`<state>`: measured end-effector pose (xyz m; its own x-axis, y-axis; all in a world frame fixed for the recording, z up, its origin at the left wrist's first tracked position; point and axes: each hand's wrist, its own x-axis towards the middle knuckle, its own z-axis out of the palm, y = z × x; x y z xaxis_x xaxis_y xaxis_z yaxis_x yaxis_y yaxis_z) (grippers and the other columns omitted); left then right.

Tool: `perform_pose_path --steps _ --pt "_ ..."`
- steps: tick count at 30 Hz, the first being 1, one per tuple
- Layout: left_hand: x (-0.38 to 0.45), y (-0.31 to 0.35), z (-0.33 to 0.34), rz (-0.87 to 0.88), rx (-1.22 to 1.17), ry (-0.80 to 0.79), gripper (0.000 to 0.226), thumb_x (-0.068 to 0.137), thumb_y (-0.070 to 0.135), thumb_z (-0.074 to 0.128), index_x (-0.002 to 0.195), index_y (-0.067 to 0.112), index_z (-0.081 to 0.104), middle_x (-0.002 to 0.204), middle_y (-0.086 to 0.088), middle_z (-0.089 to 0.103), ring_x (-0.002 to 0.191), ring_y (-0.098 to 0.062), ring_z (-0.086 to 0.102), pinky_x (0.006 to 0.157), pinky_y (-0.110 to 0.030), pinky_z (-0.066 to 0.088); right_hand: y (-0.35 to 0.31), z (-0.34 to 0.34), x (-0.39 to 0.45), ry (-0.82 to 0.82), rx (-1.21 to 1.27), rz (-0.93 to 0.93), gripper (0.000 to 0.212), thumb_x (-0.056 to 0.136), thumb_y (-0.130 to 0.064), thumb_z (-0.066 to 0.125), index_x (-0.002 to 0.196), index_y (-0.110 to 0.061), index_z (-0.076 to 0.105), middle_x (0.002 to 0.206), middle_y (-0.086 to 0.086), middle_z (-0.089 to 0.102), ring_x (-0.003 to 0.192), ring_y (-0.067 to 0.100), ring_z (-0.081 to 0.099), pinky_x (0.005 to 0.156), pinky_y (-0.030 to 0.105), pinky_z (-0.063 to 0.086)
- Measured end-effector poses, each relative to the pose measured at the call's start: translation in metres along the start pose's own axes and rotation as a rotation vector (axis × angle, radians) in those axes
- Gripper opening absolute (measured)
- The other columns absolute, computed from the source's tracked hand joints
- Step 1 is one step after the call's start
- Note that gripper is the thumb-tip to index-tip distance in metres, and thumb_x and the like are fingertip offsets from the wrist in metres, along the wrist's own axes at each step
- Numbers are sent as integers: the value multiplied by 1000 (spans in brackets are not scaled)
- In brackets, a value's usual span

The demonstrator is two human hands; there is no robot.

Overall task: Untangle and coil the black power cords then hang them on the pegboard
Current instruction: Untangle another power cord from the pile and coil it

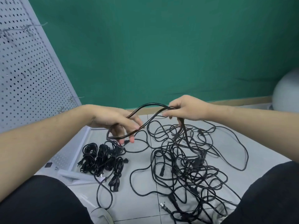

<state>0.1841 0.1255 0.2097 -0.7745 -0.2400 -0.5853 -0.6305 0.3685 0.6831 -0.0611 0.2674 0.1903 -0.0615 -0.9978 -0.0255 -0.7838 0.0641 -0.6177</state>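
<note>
Fingers [129,135] of the left hand [111,120] curl around a loop of one black cord [150,106] at frame centre, while the right hand [184,109] pinches the same cord's other bend just beside it, so the strand arches between them. From the right hand the cord drops into the tangled heap [191,162] on the tiled floor [142,206], lower right of centre. Cords like this look light, limp and slightly springy, not fragile; gripping near a plug end and feeding loops into the palm seems wisest. About four coiled bundles [102,159] lie at lower left of centre; loose cords are too knotted to count. One pegboard [29,70] stands at upper left.
</note>
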Motion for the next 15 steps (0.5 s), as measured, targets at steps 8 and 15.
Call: perform_pose_path --steps 8,15 --pt "8 41 24 221 -133 310 56 82 70 47 81 14 56 54 0 33 48 -19 28 54 -28 42 -26 5 1 -82 134 -48 35 89 -40 74 68 -15 63 57 -4 66 59 11 62 70 26 48" --pt "-3 42 8 305 -69 312 61 84 57 72 51 22 35 50 3 24 44 -14 20 46 -17 33 -17 23 0 -351 -144 -138 36 85 -55 72 80 -21 66 86 -1 71 83 17 64 86 35 50"
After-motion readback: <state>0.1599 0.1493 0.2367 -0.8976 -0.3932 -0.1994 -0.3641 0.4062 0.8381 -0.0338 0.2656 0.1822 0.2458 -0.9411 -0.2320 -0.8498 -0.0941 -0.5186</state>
